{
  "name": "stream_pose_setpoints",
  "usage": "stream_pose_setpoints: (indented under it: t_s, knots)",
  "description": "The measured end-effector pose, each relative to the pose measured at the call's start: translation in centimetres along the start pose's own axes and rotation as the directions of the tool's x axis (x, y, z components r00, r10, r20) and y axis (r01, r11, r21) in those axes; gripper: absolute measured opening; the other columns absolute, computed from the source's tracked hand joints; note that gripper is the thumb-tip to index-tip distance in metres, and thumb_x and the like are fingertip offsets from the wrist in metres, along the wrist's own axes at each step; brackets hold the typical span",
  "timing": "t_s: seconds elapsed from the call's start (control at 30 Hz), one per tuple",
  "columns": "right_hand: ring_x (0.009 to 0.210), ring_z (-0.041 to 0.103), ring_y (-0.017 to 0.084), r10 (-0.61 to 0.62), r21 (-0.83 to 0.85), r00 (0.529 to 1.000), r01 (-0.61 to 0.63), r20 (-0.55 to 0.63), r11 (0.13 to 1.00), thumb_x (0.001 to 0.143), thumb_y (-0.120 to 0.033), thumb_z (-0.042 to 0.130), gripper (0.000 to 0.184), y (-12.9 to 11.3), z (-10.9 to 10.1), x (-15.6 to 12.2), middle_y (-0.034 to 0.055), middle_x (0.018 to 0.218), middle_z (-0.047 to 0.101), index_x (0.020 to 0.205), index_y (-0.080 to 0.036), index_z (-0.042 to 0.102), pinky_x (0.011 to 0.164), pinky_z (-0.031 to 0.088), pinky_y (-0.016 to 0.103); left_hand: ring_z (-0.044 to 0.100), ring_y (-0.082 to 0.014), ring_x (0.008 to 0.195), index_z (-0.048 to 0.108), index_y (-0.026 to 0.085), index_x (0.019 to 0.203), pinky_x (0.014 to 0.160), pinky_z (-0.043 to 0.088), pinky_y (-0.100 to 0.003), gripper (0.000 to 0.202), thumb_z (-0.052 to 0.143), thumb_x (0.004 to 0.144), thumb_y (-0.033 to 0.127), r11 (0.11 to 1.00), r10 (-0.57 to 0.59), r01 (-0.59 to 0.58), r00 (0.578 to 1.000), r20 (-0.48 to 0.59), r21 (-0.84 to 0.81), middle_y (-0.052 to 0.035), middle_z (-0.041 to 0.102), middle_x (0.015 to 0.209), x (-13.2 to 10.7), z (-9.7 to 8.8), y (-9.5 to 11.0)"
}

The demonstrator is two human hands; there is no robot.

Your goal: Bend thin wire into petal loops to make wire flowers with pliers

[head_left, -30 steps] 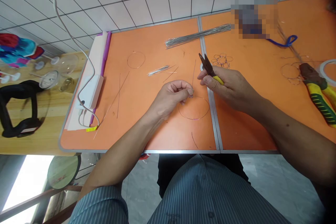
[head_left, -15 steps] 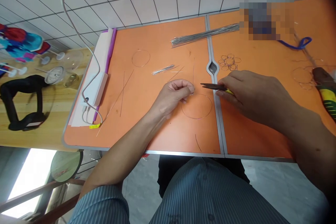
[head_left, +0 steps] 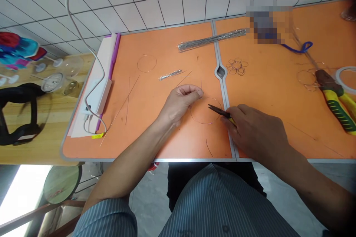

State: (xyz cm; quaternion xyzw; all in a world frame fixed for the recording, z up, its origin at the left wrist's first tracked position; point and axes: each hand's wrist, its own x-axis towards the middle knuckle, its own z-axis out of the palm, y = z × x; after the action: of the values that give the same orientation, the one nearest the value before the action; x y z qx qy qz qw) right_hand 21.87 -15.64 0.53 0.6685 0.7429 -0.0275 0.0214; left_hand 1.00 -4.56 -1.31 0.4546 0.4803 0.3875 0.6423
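Evidently, the work with the wire is only partway done. On an orange tabletop (head_left: 278, 92), a person in a striped shirt has a wire loop (head_left: 210, 123) at the front, just left of the metal seam. The loop's round shape is formed. The left hand (head_left: 183, 103) pinches its upper left part between thumb and fingers, which hide that spot, so whether a join there is fastened cannot be told. A thin straight length of wire (head_left: 201, 82) stands out past those fingertips; it looks like an end not yet worked, though its connection to the loop is unclear.

The right hand's fingers are wrapped around small pliers (head_left: 218, 111), whose dark tip points across the loop, apart from the left hand. Nothing appears gripped in the tip.

Farther back on the left lies another ring (head_left: 146, 72), and right of the seam a flower-shaped wire piece (head_left: 237, 67), seemingly the most complete item. Plenty of wire looks unused: a short bundle (head_left: 170, 75), a long bundle (head_left: 205, 42) near the wall, and crossed loose strands (head_left: 128, 96) at left.
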Motion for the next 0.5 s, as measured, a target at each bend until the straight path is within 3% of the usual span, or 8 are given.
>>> stream_pose_setpoints:
  t_s: [0.23,0.5]
  knots:
    - [0.081,0.075,0.026,0.060,0.004,0.996,-0.061,0.068,0.998,0.118,-0.043,0.052,0.033,-1.7,0.0,0.4,0.0084,0.097,0.077,0.110,-0.019,0.074,0.053,0.019,0.033,0.041,-0.0085,0.058,0.075,0.019,0.071,0.051,0.032,-0.025,0.020,0.092,0.069,0.030,0.988,-0.096,0.099,0.995,0.032,-0.121,0.0026,0.054,0.064,-0.2,-0.2,0.0]
    - [0.084,0.073,0.026,0.082,-0.021,0.996,-0.082,-0.017,0.996,0.118,-0.039,0.051,0.033,-2.4,0.5,0.8,0.0110,0.097,0.075,0.110,-0.017,0.074,0.054,0.017,0.033,0.043,-0.0076,0.059,0.075,0.018,0.073,0.050,0.032,-0.024,0.021,0.093,0.067,0.026,0.957,-0.170,0.181,0.983,0.067,-0.225,0.0004,0.060,0.073,-0.3,-0.2,0.0]
